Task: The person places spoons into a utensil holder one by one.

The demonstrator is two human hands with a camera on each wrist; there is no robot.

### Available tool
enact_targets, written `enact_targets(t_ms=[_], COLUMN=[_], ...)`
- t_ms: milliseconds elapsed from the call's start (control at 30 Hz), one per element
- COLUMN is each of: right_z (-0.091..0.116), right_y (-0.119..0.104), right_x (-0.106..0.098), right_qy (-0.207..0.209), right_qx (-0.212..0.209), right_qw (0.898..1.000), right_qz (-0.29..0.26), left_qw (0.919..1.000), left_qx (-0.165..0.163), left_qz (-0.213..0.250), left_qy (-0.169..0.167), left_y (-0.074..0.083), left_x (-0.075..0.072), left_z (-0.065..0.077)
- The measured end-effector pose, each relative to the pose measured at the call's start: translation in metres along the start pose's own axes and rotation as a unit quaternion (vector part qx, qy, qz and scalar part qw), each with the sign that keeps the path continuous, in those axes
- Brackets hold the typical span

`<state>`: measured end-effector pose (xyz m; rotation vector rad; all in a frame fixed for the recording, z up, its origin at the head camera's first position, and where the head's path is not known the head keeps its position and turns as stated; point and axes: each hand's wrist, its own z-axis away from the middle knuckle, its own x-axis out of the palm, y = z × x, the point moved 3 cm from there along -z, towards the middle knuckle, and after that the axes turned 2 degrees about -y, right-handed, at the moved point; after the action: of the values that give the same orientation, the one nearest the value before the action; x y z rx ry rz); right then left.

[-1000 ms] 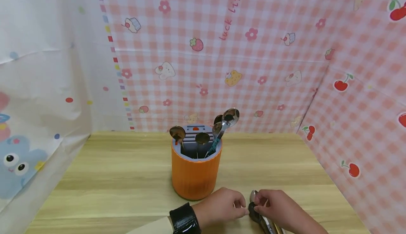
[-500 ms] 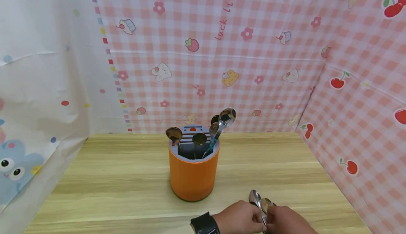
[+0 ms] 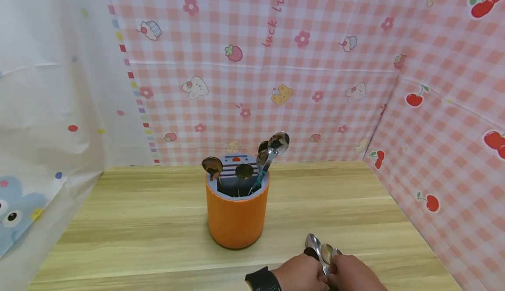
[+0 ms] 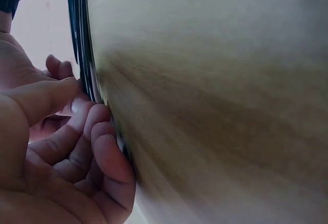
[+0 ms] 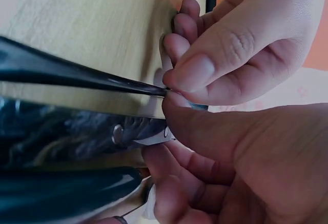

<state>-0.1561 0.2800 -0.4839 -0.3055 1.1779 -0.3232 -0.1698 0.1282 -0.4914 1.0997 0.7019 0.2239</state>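
Pink-and-white checked cloth backdrop [image 3: 252, 76] behind a pale wood-grain tabletop [image 3: 158, 229], with metal spoons [image 3: 313, 241] toward its front right corner.
Bowls pointing to the back edge: one silver, one dark bowl [image 3: 309, 252], one brownish-gold bowl [image 3: 327, 252], all close together. Left hand [image 3: 301, 275], black band [image 3: 263, 279] at the wrist, pinching a slim, glossy dark handle [image 5: 66, 70] between thumb and finger; right hand [image 3: 357, 275] just beside, pinching the silver end of a dark marbled handle [image 5: 66, 134]. Glossy teal handle [image 5: 72, 193] next to that one; impossible to tell the matching of handles to bowls. Midway between left and right edges, upright orange cylindrical holder [image 3: 236, 221] with grey top, bronze-coloured spoons [image 3: 212, 165] and a large silver spoon [image 3: 279, 142] leaning inside.
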Motion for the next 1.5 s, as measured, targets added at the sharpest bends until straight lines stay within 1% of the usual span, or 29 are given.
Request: enact_targets(t_ms=[133,200,300,367,433,500,600,633,667,733,767,833,900,1000,1033,1133,1267,1367,1467,1500], right_z=[-0.001,0.000,0.000,0.001,0.001,0.002,0.004,0.004,0.004,0.005,0.004,0.004,0.004,0.004,0.003,0.002,0.002,0.002,0.002,0.002], right_y=[0.000,0.001,0.004,0.005,0.005,0.004,0.001,0.000,-0.001,-0.004,-0.006,-0.008,-0.009,-0.009,-0.009,-0.011,-0.018,-0.026,-0.036,-0.041], right_x=[0.002,0.002,0.002,0.001,-0.001,-0.003,-0.007,-0.008,-0.009,-0.011,-0.012,-0.015,-0.019,-0.026,-0.028,-0.036,-0.048,-0.058,-0.071,-0.075], right_qy=[0.004,0.009,0.013,0.017,0.017,0.016,0.005,0.000,-0.003,-0.001,0.003,0.006,0.010,0.008,0.005,0.004,0.001,0.013,0.032,0.040], right_qx=[0.005,0.004,-0.010,-0.027,-0.046,-0.063,-0.066,-0.061,-0.058,-0.052,-0.054,-0.056,-0.067,-0.077,-0.075,-0.061,-0.057,-0.076,-0.101,-0.117], right_qw=[1.000,1.000,0.999,0.998,0.996,0.993,0.988,0.986,0.983,0.978,0.976,0.969,0.961,0.942,0.934,0.919,0.907,0.900,0.889,0.886], right_qz=[-0.012,-0.026,-0.046,-0.059,-0.073,-0.094,-0.139,-0.157,-0.174,-0.203,-0.213,-0.239,-0.270,-0.325,-0.348,-0.389,-0.418,-0.429,-0.445,-0.447], left_qw=[0.9997,0.9995,0.9983,0.9976,0.9974,0.9981,0.9993,0.9996,0.9998,0.9997,0.9995,0.9990,0.9981,0.9974,0.9974,0.9974,0.9977,0.9975,0.9952,0.9939], left_qx=[-0.014,-0.011,0.011,0.030,0.040,0.043,0.035,0.028,0.021,0.020,0.021,0.033,0.049,0.056,0.053,0.039,0.031,0.044,0.055,0.058], left_qz=[-0.018,-0.029,-0.057,-0.061,-0.058,-0.043,-0.017,-0.008,0.000,0.015,0.023,0.028,0.032,0.037,0.043,0.059,0.061,0.050,0.057,0.061], left_qy=[0.003,0.004,0.010,0.013,0.013,0.008,0.000,-0.001,-0.002,0.000,0.002,0.011,0.018,0.025,0.023,0.014,0.006,0.025,0.058,0.071], left_y=[0.000,0.000,0.000,-0.001,0.000,0.000,-0.001,-0.002,-0.002,-0.003,-0.003,-0.002,0.001,0.004,0.004,0.007,0.011,0.014,0.016,0.018], left_x=[0.001,0.000,-0.001,-0.002,-0.003,-0.003,-0.003,-0.003,-0.003,-0.002,-0.002,-0.004,-0.006,-0.011,-0.013,-0.018,-0.027,-0.036,-0.047,-0.051], left_z=[-0.001,-0.001,-0.002,-0.001,-0.001,0.000,0.001,0.001,0.000,0.000,0.000,-0.001,0.000,0.001,0.002,0.004,0.009,0.013,0.018,0.020])
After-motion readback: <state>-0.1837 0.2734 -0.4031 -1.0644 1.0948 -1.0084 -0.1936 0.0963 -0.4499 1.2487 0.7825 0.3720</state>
